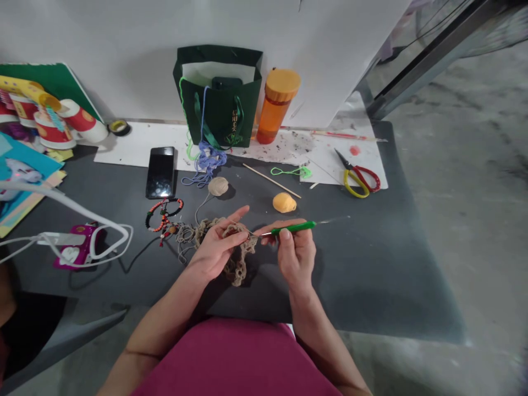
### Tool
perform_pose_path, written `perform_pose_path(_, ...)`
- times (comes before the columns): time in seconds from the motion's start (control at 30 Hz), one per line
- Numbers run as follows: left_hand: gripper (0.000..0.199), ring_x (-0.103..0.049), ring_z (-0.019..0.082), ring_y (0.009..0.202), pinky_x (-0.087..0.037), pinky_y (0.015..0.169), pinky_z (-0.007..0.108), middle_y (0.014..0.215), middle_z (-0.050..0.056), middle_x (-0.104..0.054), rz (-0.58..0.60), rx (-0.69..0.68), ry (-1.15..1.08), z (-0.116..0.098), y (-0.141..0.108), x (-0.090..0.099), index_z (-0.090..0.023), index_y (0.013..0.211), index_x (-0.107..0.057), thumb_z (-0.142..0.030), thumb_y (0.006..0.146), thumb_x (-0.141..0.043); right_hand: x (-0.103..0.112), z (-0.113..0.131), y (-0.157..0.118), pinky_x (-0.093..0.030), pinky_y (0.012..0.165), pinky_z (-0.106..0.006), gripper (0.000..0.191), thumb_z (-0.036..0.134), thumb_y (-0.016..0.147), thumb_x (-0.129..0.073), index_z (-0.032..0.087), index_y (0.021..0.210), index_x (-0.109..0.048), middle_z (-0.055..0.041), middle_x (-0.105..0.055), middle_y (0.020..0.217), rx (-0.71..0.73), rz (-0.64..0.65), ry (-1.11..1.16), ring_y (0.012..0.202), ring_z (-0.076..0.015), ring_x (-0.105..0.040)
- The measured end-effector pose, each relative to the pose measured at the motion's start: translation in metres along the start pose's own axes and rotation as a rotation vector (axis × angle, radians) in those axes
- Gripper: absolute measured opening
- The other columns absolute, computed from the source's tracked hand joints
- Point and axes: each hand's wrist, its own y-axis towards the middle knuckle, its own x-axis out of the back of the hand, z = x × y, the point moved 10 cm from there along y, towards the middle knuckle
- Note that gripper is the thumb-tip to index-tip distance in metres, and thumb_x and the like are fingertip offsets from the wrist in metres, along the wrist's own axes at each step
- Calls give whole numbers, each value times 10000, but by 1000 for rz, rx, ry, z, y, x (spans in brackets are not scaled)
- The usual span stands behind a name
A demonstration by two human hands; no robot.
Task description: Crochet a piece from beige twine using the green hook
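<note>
While right fingers (285, 234) clamp a green crochet hook (292, 227), left fingers (231, 224) pinch tan crochet lace (241, 258)

Light: bright, soft, diffuse for you, no clear source | Shadows: faint and soft beneath your left hand (214, 253) and right hand (295, 256) on the worktop (371, 275) | Glare: small white spot low on the phone (160, 187) screen | Blur: tip of your crochet hook (330, 221) smeared | Distortion: wide-angle bowing toward the frame edges
</note>
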Motion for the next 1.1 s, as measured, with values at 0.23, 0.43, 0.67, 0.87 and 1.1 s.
perform_pose_path(0.23,621,-558,41,636,-446,699,189,679,-76,-649,-75,-191,43,-12,0,4,-232,1187,-779,-167,595,-952,-20,46,-11,-572,698,-374,215,174,1012,-515,297,1152,-621,-35,-825,967,508,122,-378,795,-201,-740)
perform_pose_path(0.43,644,-566,37,644,-459,698,165,684,-76,-655,-20,1,-74,7,1,-1,-230,1219,-764,-140,607,-945,-29,54,-17,-546,809,-394,312,92,931,-642,283,1170,-706,-31,-830,998,641,145,-576,936,-217,-772)
perform_pose_path(0.67,770,-583,42,603,-473,672,161,654,-78,-665,-13,156,-145,19,-1,0,-255,1301,-721,-148,579,-968,-9,37,-14,-608,688,-334,302,111,936,-636,301,1157,-714,-15,-832,950,408,14,-363,787,-191,-774)
perform_pose_path(0.87,802,-568,48,584,-463,645,173,631,-82,-636,10,123,-121,14,-1,-2,-222,1366,-673,-142,614,-942,15,27,-12,-580,583,-265,99,283,982,-600,247,959,-689,-9,-768,810,231,-208,-392,628,-145,-720)
perform_pose_path(1.1,637,-617,79,646,-482,661,211,718,-65,-656,96,109,-115,13,-2,-12,-221,1227,-748,-122,618,-908,5,-24,-2,-623,674,-333,196,447,959,-633,256,917,-640,13,-746,703,-146,-107,139,660,-175,-735)
